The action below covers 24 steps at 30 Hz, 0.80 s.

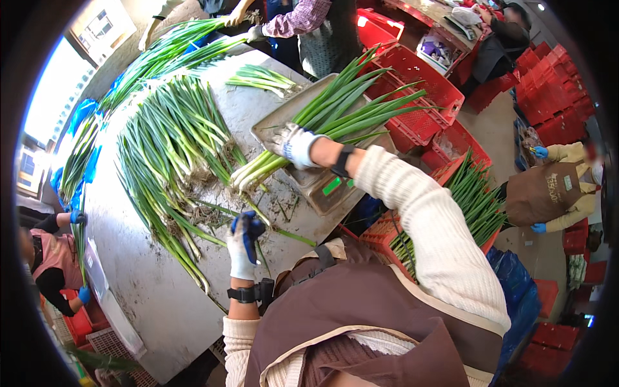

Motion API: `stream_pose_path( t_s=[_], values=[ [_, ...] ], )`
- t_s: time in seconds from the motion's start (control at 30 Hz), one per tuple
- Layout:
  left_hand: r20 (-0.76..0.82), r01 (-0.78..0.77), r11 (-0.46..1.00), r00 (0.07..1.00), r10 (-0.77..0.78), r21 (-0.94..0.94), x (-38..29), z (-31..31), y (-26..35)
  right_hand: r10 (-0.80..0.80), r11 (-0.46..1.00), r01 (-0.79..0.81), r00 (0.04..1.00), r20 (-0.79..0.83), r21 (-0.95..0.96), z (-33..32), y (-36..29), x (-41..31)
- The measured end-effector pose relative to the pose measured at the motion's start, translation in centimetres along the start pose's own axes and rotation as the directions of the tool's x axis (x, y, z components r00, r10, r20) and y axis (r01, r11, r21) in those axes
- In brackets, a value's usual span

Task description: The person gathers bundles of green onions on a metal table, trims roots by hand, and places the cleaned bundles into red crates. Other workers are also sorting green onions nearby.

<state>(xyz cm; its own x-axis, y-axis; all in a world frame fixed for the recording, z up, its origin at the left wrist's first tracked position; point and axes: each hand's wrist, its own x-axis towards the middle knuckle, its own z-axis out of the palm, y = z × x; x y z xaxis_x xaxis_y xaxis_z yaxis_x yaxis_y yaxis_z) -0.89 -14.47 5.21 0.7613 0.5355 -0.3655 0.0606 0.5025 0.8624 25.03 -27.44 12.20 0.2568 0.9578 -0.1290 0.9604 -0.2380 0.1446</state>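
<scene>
My right hand (295,146), in a white knit glove, is wrapped over a bunch of green onions (333,118) that lies across the metal pan (263,128) of a weighing scale. Their pale, trimmed-looking bases jut past the pan's near left side, and the leaves reach over the far right rim. A green display (331,186) glows on the scale's front. Lower down, my left hand (246,237), gloved in white with a blue coating, hovers by the table edge with curled fingers; whether anything is in them cannot be made out. A loose green onion (290,235) lies beside it.
A large heap of rooted green onions (174,130) covers the middle of the metal table (164,309). Dirt and scraps lie near the scale. Red crates (416,72) stand at right; an orange crate (382,237) holds green onions. Co-workers handle onions at the far and left sides.
</scene>
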Motion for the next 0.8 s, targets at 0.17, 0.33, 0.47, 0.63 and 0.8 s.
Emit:
stream_pose_path(
  t_s=[0.17,0.33,0.47,0.63,0.8],
  values=[
    [0.167,0.059,0.995,0.983,-0.072,0.086,-0.5,2.2,-0.8,0.053,0.991,-0.060,0.997,0.054,0.116,0.9,2.0,3.1],
    [0.342,0.036,0.978,0.939,0.037,-0.203,0.6,1.5,-2.0,-0.037,0.994,0.019,0.987,0.157,0.111,-4.4,-3.2,6.3],
    [0.534,0.391,0.416,0.783,0.320,-0.821,2.4,-1.5,-3.3,-0.174,0.964,0.096,0.932,0.318,0.247,-11.5,-16.2,11.3],
    [0.056,-0.070,0.346,0.938,0.341,-0.936,-1.5,-12.2,-1.8,-0.535,0.744,0.310,0.807,0.250,0.592,-15.1,-28.1,14.6],
    [-0.277,-0.499,0.548,0.855,0.439,-0.671,-7.0,-31.4,5.4,-0.455,0.598,0.170,0.877,0.157,0.783,-12.3,-26.7,17.3]
  ],
)
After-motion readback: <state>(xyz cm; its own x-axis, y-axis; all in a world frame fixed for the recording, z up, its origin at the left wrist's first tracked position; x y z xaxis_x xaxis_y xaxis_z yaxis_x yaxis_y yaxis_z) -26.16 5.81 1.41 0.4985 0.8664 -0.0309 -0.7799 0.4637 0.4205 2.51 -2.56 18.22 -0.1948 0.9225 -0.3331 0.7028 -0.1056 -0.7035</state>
